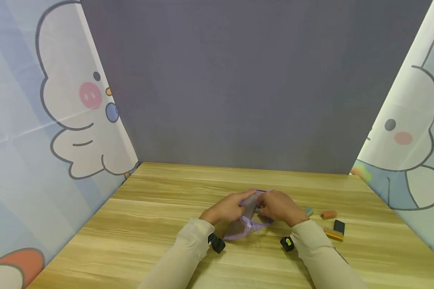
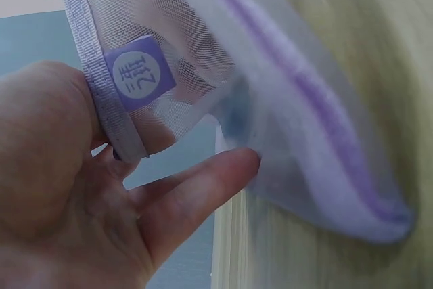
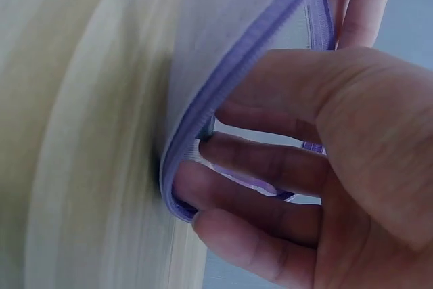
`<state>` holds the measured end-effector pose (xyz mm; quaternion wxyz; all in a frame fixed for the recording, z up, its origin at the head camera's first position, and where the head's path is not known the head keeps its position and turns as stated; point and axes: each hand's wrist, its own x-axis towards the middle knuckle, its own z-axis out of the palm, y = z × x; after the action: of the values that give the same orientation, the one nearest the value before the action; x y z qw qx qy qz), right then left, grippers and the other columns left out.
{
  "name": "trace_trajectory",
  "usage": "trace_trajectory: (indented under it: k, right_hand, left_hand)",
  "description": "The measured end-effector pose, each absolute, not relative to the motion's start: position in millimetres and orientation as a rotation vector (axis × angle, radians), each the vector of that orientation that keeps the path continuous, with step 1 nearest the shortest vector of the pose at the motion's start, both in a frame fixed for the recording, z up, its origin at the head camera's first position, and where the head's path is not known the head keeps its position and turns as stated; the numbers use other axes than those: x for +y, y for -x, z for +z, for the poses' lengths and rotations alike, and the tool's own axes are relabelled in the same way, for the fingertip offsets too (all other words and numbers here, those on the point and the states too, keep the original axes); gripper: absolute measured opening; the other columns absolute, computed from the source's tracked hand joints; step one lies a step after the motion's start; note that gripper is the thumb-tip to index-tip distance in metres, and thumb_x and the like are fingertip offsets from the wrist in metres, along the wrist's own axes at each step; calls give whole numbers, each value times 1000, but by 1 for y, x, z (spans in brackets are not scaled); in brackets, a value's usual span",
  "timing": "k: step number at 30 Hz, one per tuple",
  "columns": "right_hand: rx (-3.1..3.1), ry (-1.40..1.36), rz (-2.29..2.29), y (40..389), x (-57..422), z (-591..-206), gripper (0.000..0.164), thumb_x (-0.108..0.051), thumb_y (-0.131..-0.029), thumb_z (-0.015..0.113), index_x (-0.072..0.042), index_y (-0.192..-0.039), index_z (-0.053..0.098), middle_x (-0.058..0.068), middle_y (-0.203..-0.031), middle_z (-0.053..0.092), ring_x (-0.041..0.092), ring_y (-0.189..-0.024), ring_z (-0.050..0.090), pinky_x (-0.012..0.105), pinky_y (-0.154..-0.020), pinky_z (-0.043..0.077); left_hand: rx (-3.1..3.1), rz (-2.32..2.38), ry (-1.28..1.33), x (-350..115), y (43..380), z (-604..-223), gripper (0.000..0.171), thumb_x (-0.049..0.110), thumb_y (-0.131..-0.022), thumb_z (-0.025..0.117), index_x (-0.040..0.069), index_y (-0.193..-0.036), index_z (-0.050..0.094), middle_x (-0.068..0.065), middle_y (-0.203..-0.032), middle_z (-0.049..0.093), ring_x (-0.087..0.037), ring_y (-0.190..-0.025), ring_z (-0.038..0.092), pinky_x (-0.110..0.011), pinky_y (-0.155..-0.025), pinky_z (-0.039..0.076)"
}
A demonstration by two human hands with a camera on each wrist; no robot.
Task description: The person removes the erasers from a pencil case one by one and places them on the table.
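A pale purple see-through mesh pouch stands with its mouth spread on the wooden table. My left hand grips the pouch's edge, close to a purple label, with one finger stretched along the mesh. From the other side my right hand reaches in through the mouth. Its fingers are bent inside the purple-trimmed rim, pinching a small blue-green piece at the tips. Most of that piece is hidden by the fingers and mesh.
Right of the right hand lie a blue-green block, an orange-brown block, a black rectangular piece and a yellow-and-brown piece. A thin dark item shows beside the right sleeve. A grey panel rises behind the table.
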<state>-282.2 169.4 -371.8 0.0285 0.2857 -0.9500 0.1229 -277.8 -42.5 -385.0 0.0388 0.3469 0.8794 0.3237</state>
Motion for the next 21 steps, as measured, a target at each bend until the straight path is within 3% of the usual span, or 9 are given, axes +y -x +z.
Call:
trace_trajectory:
  k: [6,16,21]
  right_hand:
    - [-2973,-839,422,282,169,-374,12,-23,-84,81,-17,-92,76,-10,-82,66,11,-72,59,38,-66,50]
    - [-2988,-745,408,280,164,-375,18,-27,-81,83,-17,-90,72,-8,-80,62,11,-68,54,36,-60,48]
    - [-2982,-734,394,281,163,-378,18,-29,-81,84,-18,-87,71,-9,-78,61,10,-67,54,35,-59,47]
  left_hand:
    - [2689,994,-1068,-41,278,-387,73,-8,-93,49,19,-158,33,0,-159,34,-16,-115,51,-25,-92,39]
    - [2682,978,-1063,-40,279,-386,70,-6,-96,48,19,-159,32,-1,-161,31,-17,-116,51,-27,-90,39]
    - [2681,971,-1066,-40,277,-386,70,-7,-95,48,18,-159,31,-4,-162,30,-10,-130,43,-27,-92,38]
